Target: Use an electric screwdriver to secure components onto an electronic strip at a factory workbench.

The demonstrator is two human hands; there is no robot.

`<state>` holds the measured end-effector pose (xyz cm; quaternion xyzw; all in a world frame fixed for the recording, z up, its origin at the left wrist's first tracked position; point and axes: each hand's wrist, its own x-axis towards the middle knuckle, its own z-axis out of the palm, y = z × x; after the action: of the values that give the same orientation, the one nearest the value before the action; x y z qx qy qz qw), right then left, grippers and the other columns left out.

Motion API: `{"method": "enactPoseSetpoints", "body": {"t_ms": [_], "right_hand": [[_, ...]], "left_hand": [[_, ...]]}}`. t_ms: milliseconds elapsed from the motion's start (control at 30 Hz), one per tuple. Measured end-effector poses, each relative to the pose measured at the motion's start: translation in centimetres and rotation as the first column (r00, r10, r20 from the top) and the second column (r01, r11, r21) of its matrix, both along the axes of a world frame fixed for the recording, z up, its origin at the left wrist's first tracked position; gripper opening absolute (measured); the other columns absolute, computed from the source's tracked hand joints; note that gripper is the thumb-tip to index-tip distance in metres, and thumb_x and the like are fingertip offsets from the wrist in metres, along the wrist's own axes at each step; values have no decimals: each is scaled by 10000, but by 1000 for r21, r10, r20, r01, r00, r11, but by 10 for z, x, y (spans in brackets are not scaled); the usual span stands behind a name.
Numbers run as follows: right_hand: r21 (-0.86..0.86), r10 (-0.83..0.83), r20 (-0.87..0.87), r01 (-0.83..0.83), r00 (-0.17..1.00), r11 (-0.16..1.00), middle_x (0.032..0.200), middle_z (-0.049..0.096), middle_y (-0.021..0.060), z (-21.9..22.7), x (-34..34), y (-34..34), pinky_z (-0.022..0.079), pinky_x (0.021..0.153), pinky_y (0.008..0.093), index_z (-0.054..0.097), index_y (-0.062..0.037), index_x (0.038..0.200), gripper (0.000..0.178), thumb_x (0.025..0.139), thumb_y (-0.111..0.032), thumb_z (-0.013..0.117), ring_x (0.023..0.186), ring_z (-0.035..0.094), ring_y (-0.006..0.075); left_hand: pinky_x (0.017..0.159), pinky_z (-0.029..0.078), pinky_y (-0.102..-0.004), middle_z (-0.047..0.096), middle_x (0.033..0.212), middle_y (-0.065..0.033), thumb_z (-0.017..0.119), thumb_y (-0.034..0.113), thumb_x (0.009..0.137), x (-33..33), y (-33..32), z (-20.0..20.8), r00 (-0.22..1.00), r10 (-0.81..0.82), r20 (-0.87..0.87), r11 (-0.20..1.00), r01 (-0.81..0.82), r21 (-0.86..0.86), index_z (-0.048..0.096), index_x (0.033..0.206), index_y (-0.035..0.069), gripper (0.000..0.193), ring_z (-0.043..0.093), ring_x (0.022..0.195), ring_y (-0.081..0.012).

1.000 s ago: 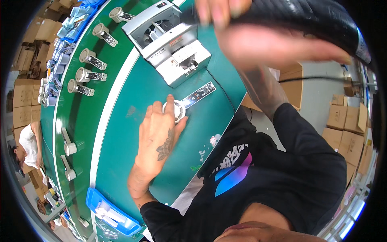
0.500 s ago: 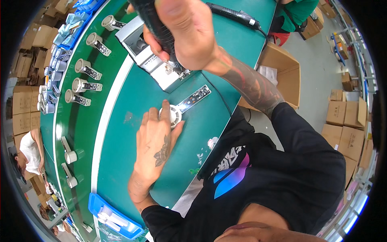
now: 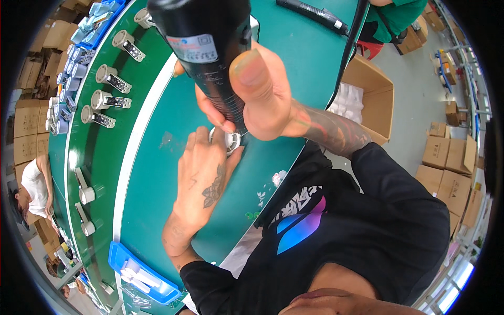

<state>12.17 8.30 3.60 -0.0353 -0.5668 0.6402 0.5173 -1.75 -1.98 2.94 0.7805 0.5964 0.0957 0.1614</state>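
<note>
My right hand (image 3: 268, 100) is wrapped round a black electric screwdriver (image 3: 223, 79), held upright with its lower end over a white round housing (image 3: 233, 142). The driver's tip is hidden behind my fingers. Against the green bench, my left hand (image 3: 202, 173) steadies that housing, fingers closed along its left side and thumb at its lower edge. The narrow circuit-board arm of the piece is covered by my right hand now; the earlier frame shows it pointing up and right.
A second electric screwdriver (image 3: 315, 17) lies at the far edge. Beyond a white rail, several similar housings with boards (image 3: 111, 100) rest on a green belt (image 3: 89, 152). A blue tray (image 3: 113, 254) holds white parts at lower left. An open carton (image 3: 378, 97) stands right of the bench.
My right hand has brought the screwdriver down and nearer, from beside the grey-white box to above the round housing. My left hand stays on the housing.
</note>
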Motion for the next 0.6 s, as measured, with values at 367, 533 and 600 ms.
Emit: {"method": "enactPoseSetpoints", "body": {"t_ms": [367, 533, 600], "right_hand": [[75, 15, -30, -13, 999, 997, 721, 576, -15, -25, -1, -11, 402, 484, 204, 507, 40, 1325, 663, 1026, -547, 571, 545, 500, 20], [193, -98, -41, 104, 994, 976, 810, 638, 25, -41, 5, -11, 477, 548, 248, 436, 120, 1404, 932, 958, -689, 562, 612, 579, 64], [207, -48, 189, 8, 981, 978, 915, 667, 91, -39, 17, -14, 514, 646, 287, 504, 122, 1338, 903, 926, -671, 628, 730, 636, 133]], "left_hand": [[701, 541, -473, 590, 955, -193, 775, 162, 864, -6, -1, -6, 1000, 16, 23, 1000, -16, 8, 648, 1011, -39, 279, 631, 911, -371], [705, 555, -465, 593, 955, -205, 792, 170, 838, -5, 5, -5, 999, -13, 49, 999, 15, -36, 683, 998, -31, 279, 642, 896, -370], [717, 571, -462, 593, 968, -214, 802, 188, 823, -11, 1, -25, 997, -33, 63, 999, 33, 14, 697, 1008, -25, 301, 648, 917, -368]]}}
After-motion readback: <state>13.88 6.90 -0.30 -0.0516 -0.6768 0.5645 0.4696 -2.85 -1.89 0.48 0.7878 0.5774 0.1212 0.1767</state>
